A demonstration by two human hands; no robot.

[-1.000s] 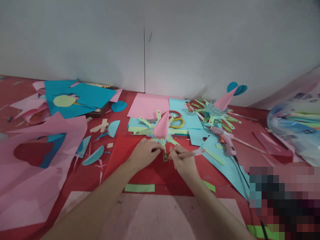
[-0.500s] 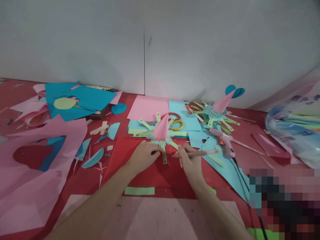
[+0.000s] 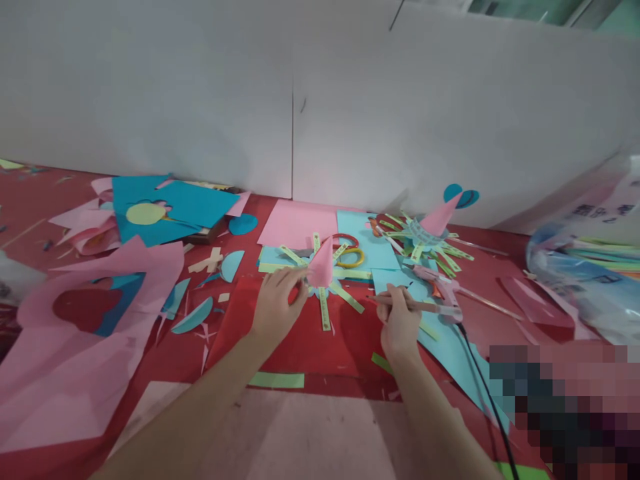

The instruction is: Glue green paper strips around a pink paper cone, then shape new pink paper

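A pink paper cone (image 3: 321,265) stands on a light-blue paper base with pale green printed strips (image 3: 325,310) spreading out from it, over a red sheet (image 3: 295,347). My left hand (image 3: 277,303) is at the left side of this piece, fingers closed over its left strip, which the hand mostly hides. In my right hand (image 3: 400,327) is a pen (image 3: 425,305), its tip pointing left toward the strips but apart from them. Behind the cone lie scissors (image 3: 354,257) with red and yellow handles.
A similar finished-looking cone piece (image 3: 433,227) with blue discs sits at right rear. Near it lies a pink glue gun (image 3: 447,293) with a black cord. Blue and pink paper scraps (image 3: 193,315) cover the left side. A plastic bag (image 3: 585,253) stands far right. A white wall rises behind.
My left hand has moved from the front strip to the left strip, its fingers now beside the cone. My right hand, still with the pen, has drawn back to the right.
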